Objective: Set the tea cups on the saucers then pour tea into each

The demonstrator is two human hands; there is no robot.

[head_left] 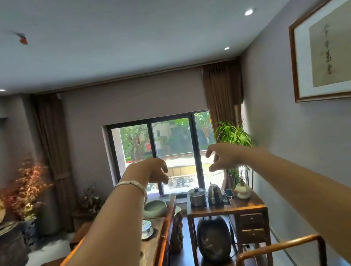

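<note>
Both arms stretch forward at head height toward the window. My left hand (pixel 154 170), with a silver bangle on its wrist, hangs with loosely curled fingers and holds nothing. My right hand (pixel 222 156) faces it across a gap, fingers also loosely curled and empty. Far below, on the long wooden tea table (pixel 152 258), a white lidded cup on a saucer (pixel 146 229) stands partly hidden by my left forearm, with a pale green bowl (pixel 155 207) behind it. A metal kettle (pixel 214 193) stands on the side table. No other cups or saucers show.
A wooden side table (pixel 225 208) with drawers holds a steel pot (pixel 197 196), a phone and a small potted plant. A dark round jar (pixel 213 239) sits under it. A wooden chair rail (pixel 277 246) is at the lower right. Plants and curtains flank the window.
</note>
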